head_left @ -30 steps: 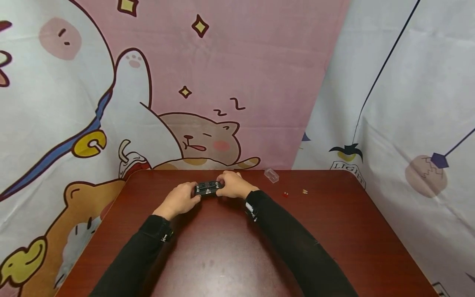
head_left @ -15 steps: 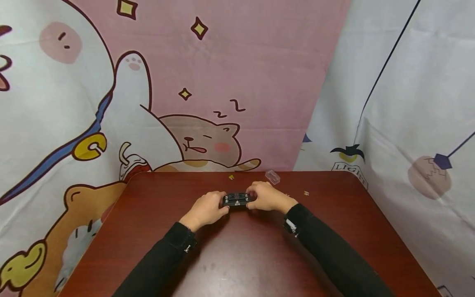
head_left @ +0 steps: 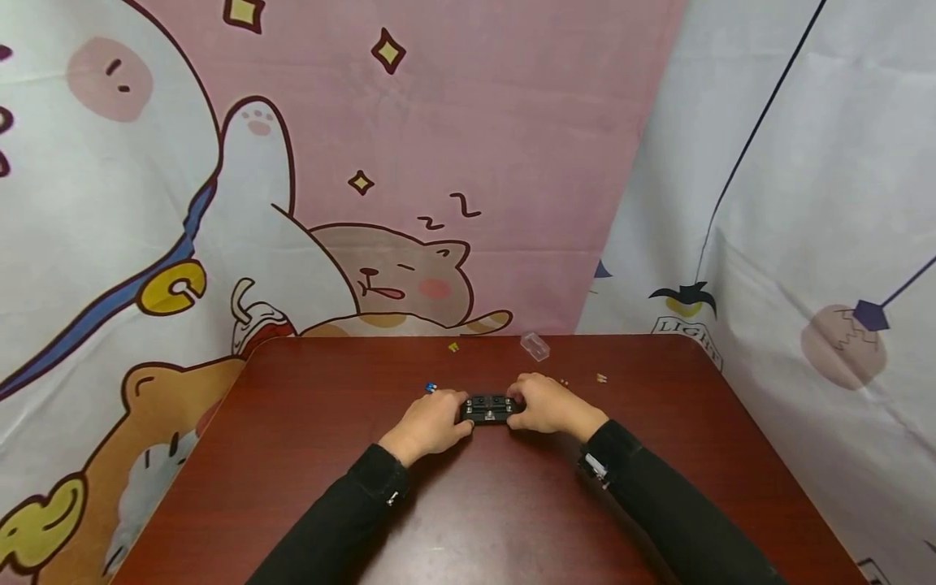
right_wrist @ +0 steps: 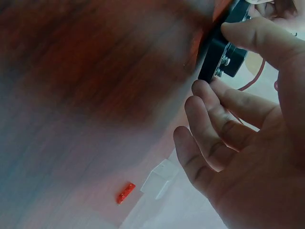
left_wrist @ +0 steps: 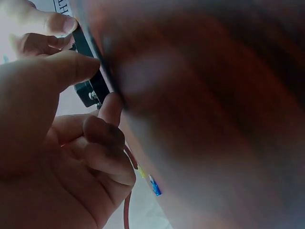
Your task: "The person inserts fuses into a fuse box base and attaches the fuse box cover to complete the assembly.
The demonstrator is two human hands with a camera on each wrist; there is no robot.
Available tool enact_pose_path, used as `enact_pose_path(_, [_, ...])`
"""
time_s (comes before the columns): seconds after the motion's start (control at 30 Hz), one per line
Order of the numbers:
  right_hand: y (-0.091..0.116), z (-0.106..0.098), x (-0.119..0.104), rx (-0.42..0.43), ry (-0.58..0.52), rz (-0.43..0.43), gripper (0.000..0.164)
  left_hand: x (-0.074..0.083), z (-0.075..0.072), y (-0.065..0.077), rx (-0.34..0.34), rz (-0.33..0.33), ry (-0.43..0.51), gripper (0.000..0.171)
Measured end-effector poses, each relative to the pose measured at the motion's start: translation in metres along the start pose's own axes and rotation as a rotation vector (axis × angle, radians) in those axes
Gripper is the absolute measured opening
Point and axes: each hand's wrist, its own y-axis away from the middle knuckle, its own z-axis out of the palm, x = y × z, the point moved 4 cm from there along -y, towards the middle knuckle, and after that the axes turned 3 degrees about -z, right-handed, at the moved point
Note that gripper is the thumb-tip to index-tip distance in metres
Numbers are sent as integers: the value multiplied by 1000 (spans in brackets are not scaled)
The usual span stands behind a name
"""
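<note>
A black terminal block (head_left: 488,409) with metal screws lies low over the table, between the two hands. My left hand (head_left: 433,424) grips its left end, with the thumb (left_wrist: 78,68) on the near side. The right hand (head_left: 550,405) grips the other end the same way. In the right wrist view, two screws show on the block (right_wrist: 214,57) beside the thumb, while the remaining fingers extend below it. A small blue piece (head_left: 431,387) lies just behind the left hand.
A clear plastic cover (head_left: 535,347) sits near the back edge of the brown table (head_left: 351,357). Left of it lies a small yellow piece (head_left: 453,347). A tan piece (head_left: 601,378) is farther right, and a red piece (right_wrist: 126,193) shows in the right wrist view.
Both hands have moved the terminal block to the right and nearer the person. The yellow and blue pieces behind it have come into view.
</note>
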Motion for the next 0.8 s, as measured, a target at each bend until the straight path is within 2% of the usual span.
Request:
enact_pose_path(0.33, [5, 5, -5, 21, 58, 2, 40, 7, 4, 1, 10, 9, -80, 35])
enact_pose_path(0.6, [5, 5, -7, -9, 45, 48, 45, 8, 0, 3, -32, 1, -46, 52])
enact_pose_path(0.8, [5, 5, -9, -15, 45, 54, 47, 9, -1, 1, -42, -21, -22, 52])
